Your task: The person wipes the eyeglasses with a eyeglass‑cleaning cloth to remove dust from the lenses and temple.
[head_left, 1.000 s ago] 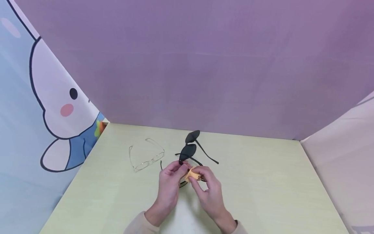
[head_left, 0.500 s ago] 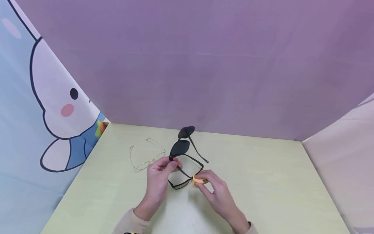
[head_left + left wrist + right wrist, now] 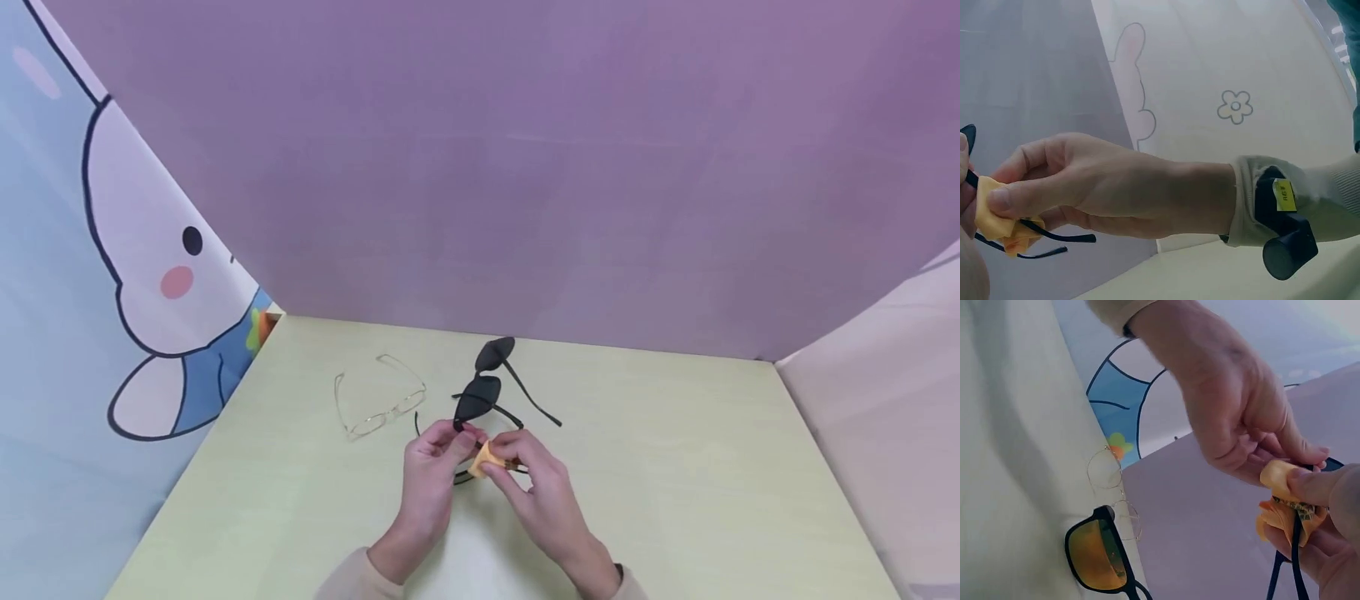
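Observation:
In the head view my left hand (image 3: 429, 479) grips black sunglasses (image 3: 478, 397) by the near corner of the frame. Their dark lenses stand above my fingers. My right hand (image 3: 546, 500) pinches an orange-yellow cloth (image 3: 486, 459) folded around one temple arm of the sunglasses. In the left wrist view the dark arm tips stick out past the cloth (image 3: 1007, 219). The right wrist view shows the same cloth (image 3: 1288, 500) between thumb and fingers, with a patterned edge. My left fingers are partly hidden behind it there.
Thin wire-framed glasses (image 3: 388, 414) lie on the pale table (image 3: 675, 467), left of my hands, arms unfolded. Black-framed glasses with yellowish lenses (image 3: 1096, 553) rest on the table, mostly covered by my hands in the head view. A purple backdrop (image 3: 480, 167) rises behind.
The right hand slid the cloth outward along the temple arm, away from the left hand, then came back close to it. The sunglasses tipped left and returned rightward.

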`<state>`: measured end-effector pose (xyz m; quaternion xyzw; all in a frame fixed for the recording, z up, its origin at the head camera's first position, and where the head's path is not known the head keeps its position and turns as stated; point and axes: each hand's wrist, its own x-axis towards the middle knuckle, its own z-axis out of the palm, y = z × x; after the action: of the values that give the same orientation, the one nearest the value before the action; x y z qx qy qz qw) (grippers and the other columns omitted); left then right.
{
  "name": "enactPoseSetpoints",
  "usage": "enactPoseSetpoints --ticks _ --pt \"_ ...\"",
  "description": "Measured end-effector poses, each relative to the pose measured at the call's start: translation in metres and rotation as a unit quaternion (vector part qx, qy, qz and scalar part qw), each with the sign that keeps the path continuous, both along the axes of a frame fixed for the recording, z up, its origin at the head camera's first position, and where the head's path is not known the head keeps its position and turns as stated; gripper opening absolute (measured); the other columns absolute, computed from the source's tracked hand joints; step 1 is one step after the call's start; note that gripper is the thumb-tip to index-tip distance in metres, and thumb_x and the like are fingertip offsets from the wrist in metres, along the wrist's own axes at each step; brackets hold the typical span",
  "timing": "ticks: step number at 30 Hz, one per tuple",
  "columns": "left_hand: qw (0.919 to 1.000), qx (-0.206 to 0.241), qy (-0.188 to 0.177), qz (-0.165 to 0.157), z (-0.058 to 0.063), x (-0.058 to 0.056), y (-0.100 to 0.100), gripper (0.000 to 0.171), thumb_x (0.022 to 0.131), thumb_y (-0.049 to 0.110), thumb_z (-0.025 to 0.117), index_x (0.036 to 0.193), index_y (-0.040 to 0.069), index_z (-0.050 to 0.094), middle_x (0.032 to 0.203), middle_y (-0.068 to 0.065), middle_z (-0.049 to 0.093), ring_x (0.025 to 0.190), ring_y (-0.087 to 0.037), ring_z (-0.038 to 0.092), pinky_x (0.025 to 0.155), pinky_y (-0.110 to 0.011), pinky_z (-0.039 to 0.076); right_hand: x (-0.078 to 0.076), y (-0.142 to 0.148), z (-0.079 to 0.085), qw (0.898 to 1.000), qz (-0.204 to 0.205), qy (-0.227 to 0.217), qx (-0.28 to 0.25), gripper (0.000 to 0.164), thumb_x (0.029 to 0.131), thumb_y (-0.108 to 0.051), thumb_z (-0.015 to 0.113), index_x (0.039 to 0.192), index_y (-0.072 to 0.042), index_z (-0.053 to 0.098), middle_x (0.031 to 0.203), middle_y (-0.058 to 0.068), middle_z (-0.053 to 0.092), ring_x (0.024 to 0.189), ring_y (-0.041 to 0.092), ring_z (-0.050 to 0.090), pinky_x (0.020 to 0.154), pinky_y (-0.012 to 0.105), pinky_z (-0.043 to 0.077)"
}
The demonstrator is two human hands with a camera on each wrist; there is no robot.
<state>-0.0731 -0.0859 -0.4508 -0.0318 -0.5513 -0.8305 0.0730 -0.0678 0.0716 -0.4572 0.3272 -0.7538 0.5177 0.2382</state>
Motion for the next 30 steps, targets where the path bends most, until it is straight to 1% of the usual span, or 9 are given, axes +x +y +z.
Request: enactPoseSetpoints --ticks 3,5,9,14,17,20,24,28,30 --pt "1.0 0.004 -0.006 0.002 -0.003 0.0 0.0 0.027 0.094 0.0 0.069 0.087 0.025 0.075 0.086 0.007 0.077 0.083 -0.008 0.072 0.081 -0.026 0.061 0.0 -0.004 0.001 1.0 -0.002 0.005 -0.007 0.03 0.08 0.009 0.08 0.102 -0.004 0.065 0.105 0.011 0.069 0.091 0.019 0.069 0.08 0.019 0.058" --pt "0.9999 0.005 -0.01 -0.004 -0.003 0.0 -0.002 0.028 0.094 -0.002 0.069 0.087 0.024 0.075 0.086 0.006 0.077 0.081 -0.008 0.072 0.081 -0.026 0.061 0.001 -0.004 0.0 1.0 0.002 0.004 -0.01 0.03 0.08 0.01 0.08 0.102 -0.004 0.065 0.105 0.011 0.069 0.091 0.02 0.069 0.08 0.019 0.059" --pt "0.9998 0.001 -0.013 -0.018 0.0 -0.002 -0.01 0.031 0.094 -0.005 0.067 0.085 0.023 0.076 0.084 0.005 0.077 0.08 -0.009 0.073 0.081 -0.027 0.062 0.0 0.001 -0.003 1.0 0.009 0.003 0.014 0.028 0.083 0.007 0.079 0.102 -0.006 0.064 0.105 0.009 0.069 0.092 0.018 0.069 0.08 0.019 0.059" --pt "0.9997 0.016 0.019 0.003 0.009 -0.007 -0.022 0.032 0.094 -0.01 0.063 0.087 0.019 0.076 0.083 0.002 0.077 0.078 -0.011 0.074 0.078 -0.028 0.063 -0.004 0.014 -0.009 0.997 0.019 0.017 0.072 0.021 0.088 -0.001 0.078 0.1 -0.009 0.064 0.107 0.004 0.069 0.098 0.019 0.07 0.087 0.018 0.058" --pt "0.9995 0.01 0.031 -0.001 0.011 -0.009 -0.026 0.034 0.093 -0.011 0.062 0.087 0.019 0.076 0.083 0.003 0.076 0.077 -0.01 0.074 0.076 -0.027 0.063 -0.006 0.02 -0.013 0.996 0.027 0.025 0.084 0.02 0.088 -0.001 0.077 0.1 -0.009 0.064 0.106 0.003 0.069 0.098 0.019 0.07 0.088 0.017 0.057" --pt "0.9997 -0.003 0.023 -0.009 0.007 -0.006 -0.026 0.033 0.095 -0.008 0.064 0.087 0.021 0.076 0.084 0.004 0.076 0.079 -0.01 0.074 0.077 -0.027 0.062 -0.006 0.023 -0.016 0.996 0.029 0.023 0.084 0.021 0.088 0.0 0.077 0.1 -0.01 0.064 0.107 0.003 0.069 0.098 0.018 0.07 0.089 0.016 0.056" --pt "0.9999 -0.004 0.003 -0.015 -0.002 0.0 -0.021 0.029 0.095 -0.005 0.065 0.088 0.021 0.074 0.086 0.004 0.076 0.082 -0.009 0.073 0.081 -0.027 0.062 -0.004 0.019 -0.017 0.996 0.032 0.02 0.078 0.019 0.089 -0.002 0.077 0.1 -0.01 0.064 0.106 0.002 0.069 0.098 0.018 0.069 0.089 0.017 0.056" --pt "0.9996 0.001 -0.005 -0.029 -0.01 0.005 -0.013 0.03 0.094 -0.005 0.066 0.087 0.023 0.074 0.087 0.006 0.077 0.085 -0.008 0.073 0.083 -0.025 0.061 -0.002 0.01 -0.012 0.998 0.021 0.015 0.054 0.019 0.089 -0.003 0.077 0.101 -0.009 0.064 0.106 0.004 0.069 0.096 0.018 0.069 0.087 0.018 0.057" --pt "0.9996 0.001 -0.004 -0.029 -0.011 0.006 -0.01 0.03 0.093 -0.004 0.067 0.087 0.024 0.074 0.088 0.006 0.077 0.086 -0.008 0.073 0.082 -0.024 0.061 0.0 0.005 -0.009 0.999 0.016 0.013 0.036 0.021 0.087 0.0 0.078 0.102 -0.007 0.065 0.106 0.006 0.069 0.094 0.018 0.07 0.085 0.018 0.058"
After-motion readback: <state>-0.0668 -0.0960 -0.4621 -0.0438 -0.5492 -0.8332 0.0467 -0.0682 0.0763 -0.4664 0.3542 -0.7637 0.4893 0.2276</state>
